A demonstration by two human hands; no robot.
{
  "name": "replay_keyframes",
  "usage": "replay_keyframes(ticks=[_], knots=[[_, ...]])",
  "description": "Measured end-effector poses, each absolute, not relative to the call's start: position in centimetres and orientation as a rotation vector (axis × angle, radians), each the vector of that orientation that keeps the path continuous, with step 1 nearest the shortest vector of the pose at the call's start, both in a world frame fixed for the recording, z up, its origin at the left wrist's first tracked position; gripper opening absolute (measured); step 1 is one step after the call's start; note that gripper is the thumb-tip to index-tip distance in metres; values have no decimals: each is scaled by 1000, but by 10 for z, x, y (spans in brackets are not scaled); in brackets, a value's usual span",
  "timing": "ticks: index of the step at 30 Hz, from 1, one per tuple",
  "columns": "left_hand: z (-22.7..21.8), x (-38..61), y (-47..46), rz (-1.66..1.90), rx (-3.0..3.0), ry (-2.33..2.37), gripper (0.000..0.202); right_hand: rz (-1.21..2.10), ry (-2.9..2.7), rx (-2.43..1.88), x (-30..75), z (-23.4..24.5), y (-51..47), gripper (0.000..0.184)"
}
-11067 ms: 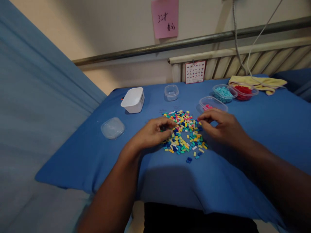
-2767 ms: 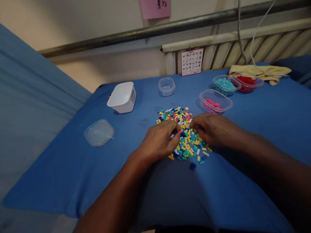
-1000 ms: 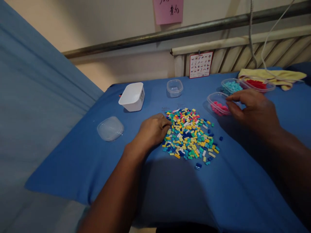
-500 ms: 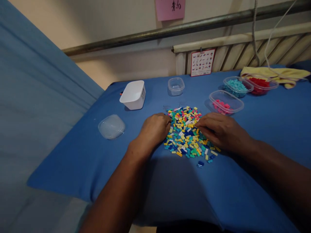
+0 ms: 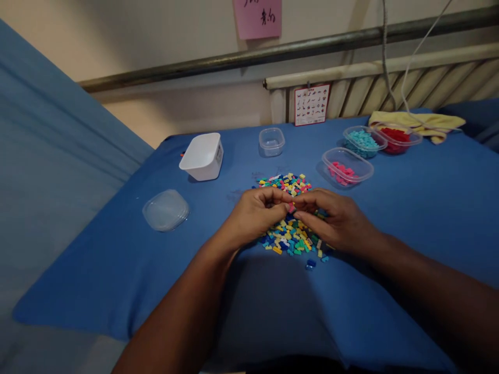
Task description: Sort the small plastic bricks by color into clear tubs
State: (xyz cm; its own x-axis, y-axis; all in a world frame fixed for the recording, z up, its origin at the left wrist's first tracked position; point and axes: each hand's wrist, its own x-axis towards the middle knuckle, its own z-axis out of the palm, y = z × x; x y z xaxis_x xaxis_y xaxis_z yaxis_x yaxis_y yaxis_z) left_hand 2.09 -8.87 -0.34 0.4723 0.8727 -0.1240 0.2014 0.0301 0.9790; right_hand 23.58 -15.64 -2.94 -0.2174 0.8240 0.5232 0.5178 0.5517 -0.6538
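Over a loose pile of small toy building bricks [image 5: 290, 239] in yellow, blue, green, white and pink, my two hands meet fingertip to fingertip. A pink brick [image 5: 291, 208] shows between them. My left hand [image 5: 259, 213] pinches it with thumb and fingers from the left. From the right, my right hand [image 5: 335, 215] closes thumb and fingertips at the same brick, with a speck of yellow beside it. Fingers hide part of what is held and the middle of the pile. A dark blue brick [image 5: 311, 264] lies apart at the pile's near edge.
Clear tubs hold pink bricks [image 5: 343, 174], turquoise bricks [image 5: 362, 141] and red bricks [image 5: 395, 140]. Further left stand a small clear tub [image 5: 272, 143], a white bin [image 5: 202, 158] and stacked clear lids [image 5: 166, 210]. A yellow cloth [image 5: 424, 122] lies near the radiator [image 5: 358, 85].
My hands have come together from either side of the pile and now hold a pink brick between them. The view has shifted, so the surroundings sit further left.
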Motion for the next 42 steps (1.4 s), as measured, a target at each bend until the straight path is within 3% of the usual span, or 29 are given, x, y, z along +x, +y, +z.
replay_keyframes(ticks=[4,10,13,17,20,24,29,42], knots=[[-11,31,-93,716,1413,910,23,486,-1809,-1110,232,-32,-156,16],[-8,29,-93,692,1395,864,39,557,-1807,-1104,234,-32,-155,11],[-4,26,-91,676,1440,874,34,576,-1808,-1119,237,-27,-156,8],[0,10,-76,945,1593,1079,22,326,-1780,-1271,263,-14,-151,7],[-3,-10,-57,1064,1921,1273,24,-26,-1664,-1440,299,-10,-143,9],[-13,-23,-45,756,2432,1209,30,-227,-1623,-1626,340,-16,-133,15],[-15,-24,-49,473,2555,1278,29,-279,-1683,-1639,346,-28,-128,18],[-4,-39,-43,579,2097,1408,25,-161,-1873,-1371,307,-21,-144,18]])
